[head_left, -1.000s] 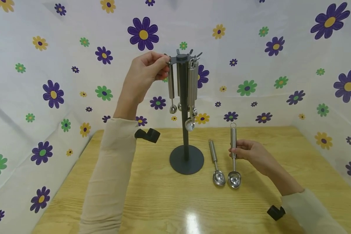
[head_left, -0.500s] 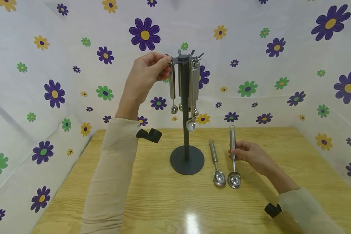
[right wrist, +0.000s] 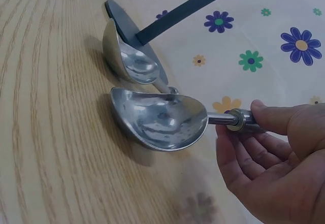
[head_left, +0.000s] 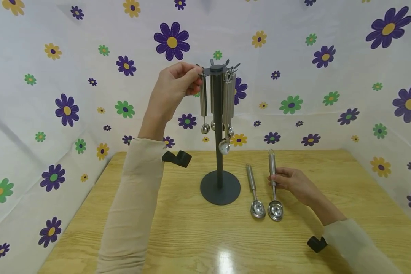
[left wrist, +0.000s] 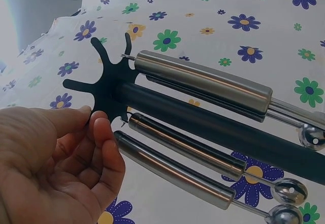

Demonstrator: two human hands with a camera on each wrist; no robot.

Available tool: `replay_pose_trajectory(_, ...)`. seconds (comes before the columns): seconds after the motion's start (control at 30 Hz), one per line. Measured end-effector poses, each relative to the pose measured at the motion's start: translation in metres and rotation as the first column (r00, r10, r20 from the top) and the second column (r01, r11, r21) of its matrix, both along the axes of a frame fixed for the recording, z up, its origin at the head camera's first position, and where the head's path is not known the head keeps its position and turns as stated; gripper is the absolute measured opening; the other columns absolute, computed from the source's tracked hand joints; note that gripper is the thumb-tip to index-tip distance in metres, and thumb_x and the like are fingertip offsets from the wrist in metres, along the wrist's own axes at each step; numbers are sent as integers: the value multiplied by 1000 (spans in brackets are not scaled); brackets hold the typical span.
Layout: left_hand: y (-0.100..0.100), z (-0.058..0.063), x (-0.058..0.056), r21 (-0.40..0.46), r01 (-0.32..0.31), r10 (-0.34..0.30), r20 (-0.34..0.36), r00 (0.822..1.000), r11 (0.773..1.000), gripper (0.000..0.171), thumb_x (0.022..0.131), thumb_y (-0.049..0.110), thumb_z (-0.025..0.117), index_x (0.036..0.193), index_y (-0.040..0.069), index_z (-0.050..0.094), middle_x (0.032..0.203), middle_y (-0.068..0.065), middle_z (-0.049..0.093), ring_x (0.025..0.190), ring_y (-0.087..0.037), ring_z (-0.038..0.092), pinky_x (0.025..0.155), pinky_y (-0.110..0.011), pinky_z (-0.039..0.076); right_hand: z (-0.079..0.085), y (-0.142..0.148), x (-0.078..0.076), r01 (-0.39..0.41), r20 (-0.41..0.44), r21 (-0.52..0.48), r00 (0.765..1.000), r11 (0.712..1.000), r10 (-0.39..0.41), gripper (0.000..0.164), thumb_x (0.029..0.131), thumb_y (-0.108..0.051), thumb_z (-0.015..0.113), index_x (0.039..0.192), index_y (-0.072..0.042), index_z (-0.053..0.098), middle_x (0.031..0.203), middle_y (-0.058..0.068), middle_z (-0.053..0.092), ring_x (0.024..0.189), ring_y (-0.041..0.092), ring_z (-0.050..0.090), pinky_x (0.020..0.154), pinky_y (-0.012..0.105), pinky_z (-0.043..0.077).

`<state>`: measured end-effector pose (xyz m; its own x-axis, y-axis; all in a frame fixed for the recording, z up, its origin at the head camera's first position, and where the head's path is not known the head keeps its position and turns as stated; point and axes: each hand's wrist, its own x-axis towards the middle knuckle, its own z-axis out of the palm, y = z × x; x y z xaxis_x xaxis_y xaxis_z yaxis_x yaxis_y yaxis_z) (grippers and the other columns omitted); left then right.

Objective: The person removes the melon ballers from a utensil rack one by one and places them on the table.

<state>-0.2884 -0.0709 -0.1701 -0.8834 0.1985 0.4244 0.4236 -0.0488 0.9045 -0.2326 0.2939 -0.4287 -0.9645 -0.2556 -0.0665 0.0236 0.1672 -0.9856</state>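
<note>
A dark metal hanging rack (head_left: 219, 160) stands upright, and several steel scoops (left wrist: 203, 87) hang by rings from its hooked top. My left hand (head_left: 174, 87) pinches one of the rack's hook arms between thumb and fingertips, right by the top of a small hanging scoop (head_left: 203, 99). To the right of the base, my right hand (head_left: 296, 183) pinches the handle of a large steel ice cream scoop (right wrist: 162, 122), its handle end raised and its bowl low over the table. A second ice cream scoop (head_left: 258, 209) lies on the table between it and the rack.
The wooden table (head_left: 178, 236) runs back to a white cloth (head_left: 294, 125) printed with flowers, which also hangs along both sides. The rack's round base (head_left: 209, 196) sits just left of the lying scoop.
The handle end of the scoop in my right hand has dropped slightly. My left hand stays on the hook arm. The head view has shifted a little.
</note>
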Motion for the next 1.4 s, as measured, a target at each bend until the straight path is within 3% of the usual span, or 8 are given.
replay_pose_trajectory(0.43, 1, -1, 0, -9, -12, 12, 2, 1000, 1000, 10, 104, 14, 64, 107, 4, 67, 88, -9, 64, 74, -17, 61, 76, -23, 56, -10, -2, -8, 43, 51, 37, 998, 998, -45, 50, 107, -14, 58, 140, 22, 44, 118, 19, 67, 101, 17, 68, 91, 26, 56)
replay_pose_trajectory(0.73, 1, -2, 0, -15, -16, 16, 8, 1000, 1000, 11, 104, 13, 64, 109, 4, 67, 89, -9, 64, 75, -17, 60, 76, -23, 56, -16, -2, -12, 69, 77, 174, 994, 982, -83, 57, 108, -24, 59, 144, 18, 43, 121, 19, 67, 97, 13, 66, 88, 23, 56)
replay_pose_trajectory(1.1, 3, -1, 0, -15, -18, 18, -2, 1000, 1000, 10, 104, 12, 63, 109, 4, 67, 88, -9, 64, 75, -17, 61, 76, -23, 56, -21, -5, -16, 91, 29, 276, 994, 957, -103, 46, 107, -21, 61, 134, 16, 56, 96, 6, 66, 84, 16, 58, 70, 24, 53)
replay_pose_trajectory(1.4, 2, -1, 0, -20, -24, 24, 5, 1000, 1000, 9, 104, 13, 63, 107, 5, 67, 89, -8, 64, 75, -17, 61, 77, -23, 57, -17, -18, -14, 115, -14, 372, 993, 921, -118, 37, 106, -19, 61, 124, 13, 65, 85, 5, 61, 75, 17, 53, 61, 26, 48)
